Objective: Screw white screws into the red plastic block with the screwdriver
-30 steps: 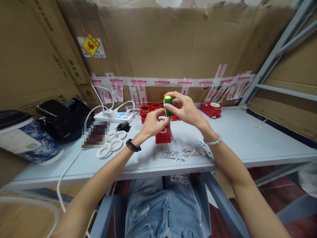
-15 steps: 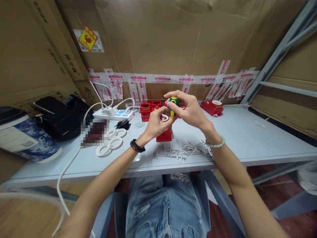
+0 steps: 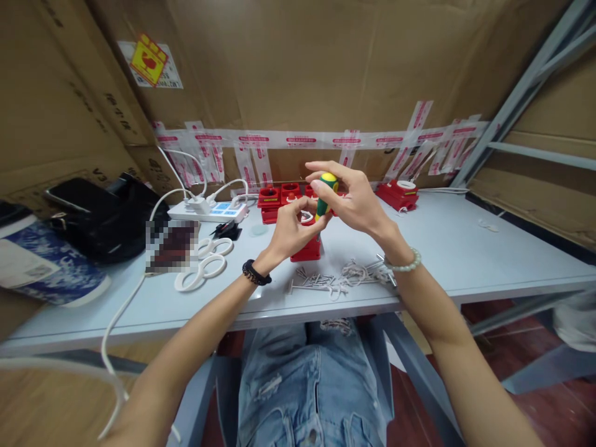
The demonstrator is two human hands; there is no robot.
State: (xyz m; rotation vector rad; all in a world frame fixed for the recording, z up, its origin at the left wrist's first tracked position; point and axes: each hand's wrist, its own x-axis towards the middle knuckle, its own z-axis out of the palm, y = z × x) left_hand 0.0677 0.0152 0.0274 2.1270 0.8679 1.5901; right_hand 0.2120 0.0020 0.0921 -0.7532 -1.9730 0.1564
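A green and yellow screwdriver [image 3: 327, 194] stands nearly upright over a red part [image 3: 307, 249] on the table. The fingers of my right hand [image 3: 357, 197] are closed round its handle near the top. My left hand [image 3: 293, 228] is closed too, its fingertips pinched at the lower end of the handle, just above the red part. My hands hide the tool's tip and the upper side of the part. Nearer the table's front edge are screws [image 3: 319, 280] and a tangle of white cord [image 3: 356, 273].
More red parts [image 3: 289, 194] stand behind my hands, and another red unit [image 3: 398, 195] is at the back right. To the left are a power strip [image 3: 209, 211], white rings [image 3: 190, 278], a black bag [image 3: 109, 230] and a blue-and-white container [image 3: 51, 261].
The screwdriver leans a little more, its top to the right. My right fingers have shifted slightly on the handle. The whole view has moved a little.
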